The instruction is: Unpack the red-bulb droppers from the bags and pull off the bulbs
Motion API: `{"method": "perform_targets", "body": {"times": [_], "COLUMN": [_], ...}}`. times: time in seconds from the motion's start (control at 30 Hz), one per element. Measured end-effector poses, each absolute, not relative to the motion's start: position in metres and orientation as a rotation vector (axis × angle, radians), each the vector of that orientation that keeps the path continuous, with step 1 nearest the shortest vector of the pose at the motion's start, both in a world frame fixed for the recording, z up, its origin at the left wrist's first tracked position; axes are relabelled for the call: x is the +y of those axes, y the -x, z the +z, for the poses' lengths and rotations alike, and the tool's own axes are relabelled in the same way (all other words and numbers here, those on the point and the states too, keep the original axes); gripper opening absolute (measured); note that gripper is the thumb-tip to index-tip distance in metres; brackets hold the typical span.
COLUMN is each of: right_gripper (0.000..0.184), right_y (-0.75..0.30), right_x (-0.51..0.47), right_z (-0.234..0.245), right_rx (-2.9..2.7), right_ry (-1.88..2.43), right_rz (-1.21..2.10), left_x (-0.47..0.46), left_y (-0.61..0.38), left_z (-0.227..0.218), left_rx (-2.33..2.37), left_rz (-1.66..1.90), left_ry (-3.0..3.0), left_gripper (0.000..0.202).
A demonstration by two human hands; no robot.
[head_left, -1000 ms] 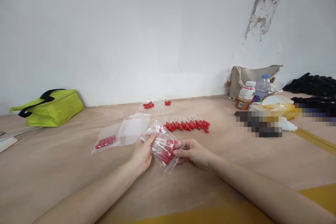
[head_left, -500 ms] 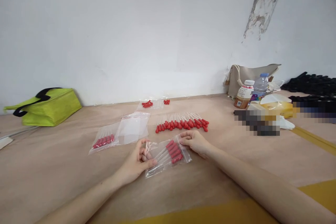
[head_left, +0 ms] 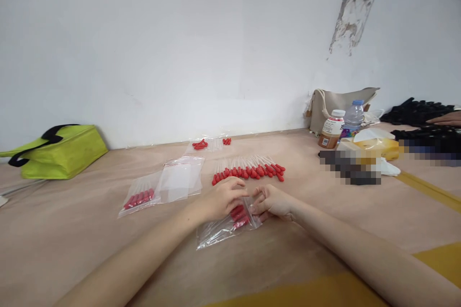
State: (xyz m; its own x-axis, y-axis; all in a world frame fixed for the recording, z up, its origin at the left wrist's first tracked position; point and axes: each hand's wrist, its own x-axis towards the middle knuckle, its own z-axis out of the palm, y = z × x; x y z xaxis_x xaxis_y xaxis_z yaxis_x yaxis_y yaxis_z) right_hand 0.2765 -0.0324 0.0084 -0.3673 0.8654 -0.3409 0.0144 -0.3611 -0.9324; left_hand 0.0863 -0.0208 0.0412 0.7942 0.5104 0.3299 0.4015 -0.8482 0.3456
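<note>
A clear zip bag [head_left: 225,227] with several red-bulbed droppers inside lies flat on the tan surface in front of me. My left hand [head_left: 221,197] reaches over its right end, fingers curled and pinching the bag's top edge. My right hand [head_left: 272,201] pinches the same edge from the right, fingertips almost touching the left's. Just beyond the hands lies a row of loose red-bulbed droppers [head_left: 248,171].
To the left lie a filled zip bag [head_left: 139,195] and an empty one [head_left: 181,179]; more droppers [head_left: 201,144] sit by the wall. A lime-green bag [head_left: 54,152] is far left. Bottles [head_left: 332,129], a beige bag [head_left: 340,103] and black items are at right, with another person's hand [head_left: 444,118].
The bag was lowered from my hands onto the surface. My left hand moved from the bag's left end over to its right end, beside my right hand.
</note>
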Motion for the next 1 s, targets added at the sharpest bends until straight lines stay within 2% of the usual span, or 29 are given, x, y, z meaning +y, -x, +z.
{"method": "perform_targets", "body": {"times": [0.23,0.37,0.53,0.73,0.83,0.93,1.0], "right_gripper": [0.05,0.055,0.058,0.043,0.038,0.035,0.029], "right_y": [-0.275,-0.274,-0.273,-0.282,-0.285,-0.284,-0.282], "right_x": [-0.033,-0.034,-0.033,-0.028,-0.024,-0.022,-0.023], "right_z": [0.01,0.01,0.008,0.005,0.002,-0.003,-0.007], "right_rx": [-1.342,-1.35,-1.332,-1.314,-1.392,-1.547,-1.662], "right_ry": [1.219,1.28,1.258,1.007,0.884,0.86,0.88], "right_rz": [1.744,1.697,1.704,1.78,1.786,1.617,1.393], "left_x": [-0.001,-0.002,0.001,0.007,0.012,0.014,0.012], "left_y": [-0.1,-0.1,-0.1,-0.095,-0.091,-0.089,-0.089], "left_z": [0.04,0.038,0.033,0.029,0.023,0.02,0.021], "left_rx": [0.522,0.482,0.409,0.514,0.524,0.591,0.62], "left_rz": [0.584,0.538,0.651,0.659,0.745,0.761,0.756], "left_ry": [-2.764,-2.866,-2.915,-2.837,-2.809,-2.719,-2.657], "left_gripper": [0.018,0.023,0.026,0.031,0.023,0.02,0.021]}}
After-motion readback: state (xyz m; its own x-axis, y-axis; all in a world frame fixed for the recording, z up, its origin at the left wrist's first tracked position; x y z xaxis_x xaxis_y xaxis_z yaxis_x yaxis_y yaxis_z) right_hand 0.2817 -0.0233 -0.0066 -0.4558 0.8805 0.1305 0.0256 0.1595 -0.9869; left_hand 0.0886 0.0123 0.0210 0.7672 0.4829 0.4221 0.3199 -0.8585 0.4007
